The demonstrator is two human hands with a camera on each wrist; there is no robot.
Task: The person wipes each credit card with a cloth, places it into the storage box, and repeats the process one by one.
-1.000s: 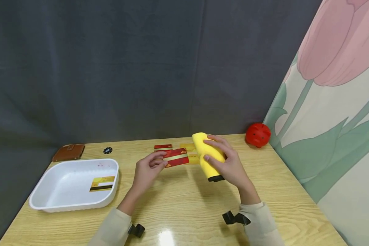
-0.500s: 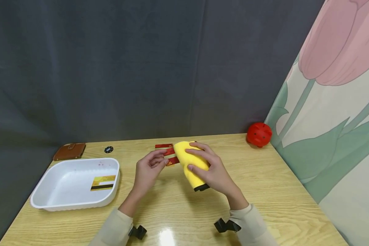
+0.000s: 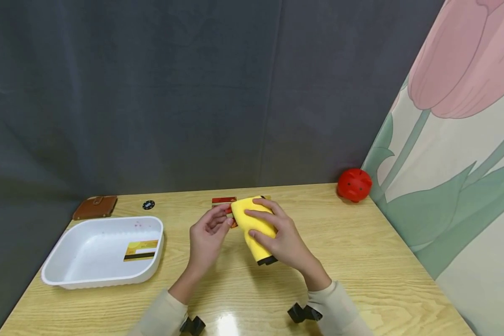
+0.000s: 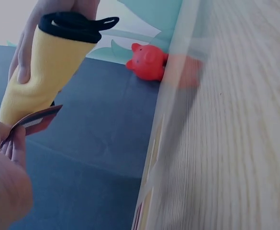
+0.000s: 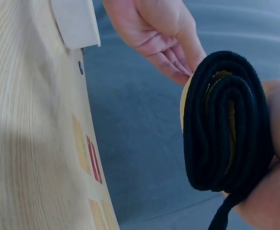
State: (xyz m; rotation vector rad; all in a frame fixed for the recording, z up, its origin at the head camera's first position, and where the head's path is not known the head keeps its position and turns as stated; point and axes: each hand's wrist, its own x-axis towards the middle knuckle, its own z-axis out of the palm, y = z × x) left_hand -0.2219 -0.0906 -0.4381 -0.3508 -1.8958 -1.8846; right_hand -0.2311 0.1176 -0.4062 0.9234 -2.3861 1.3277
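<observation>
My left hand pinches the left end of a red and gold card, held above the table. A yellow cloth with black edging, folded into a thick roll, is gripped in my right hand. The cloth overlaps most of the card in the head view, so only a small piece of it shows beside my left fingers. In the right wrist view, the cloth's black folded end and a dangling loop face the camera.
Behind the hands lies another red card, with yellow cards near it on the table. At left stand a white tray holding a gold card, a brown wallet and a black chip. A red piggy bank sits back right.
My right hand has moved the yellow cloth left and slightly down, over the card that was in plain view. My left hand keeps its pinch, shifting slightly right.
</observation>
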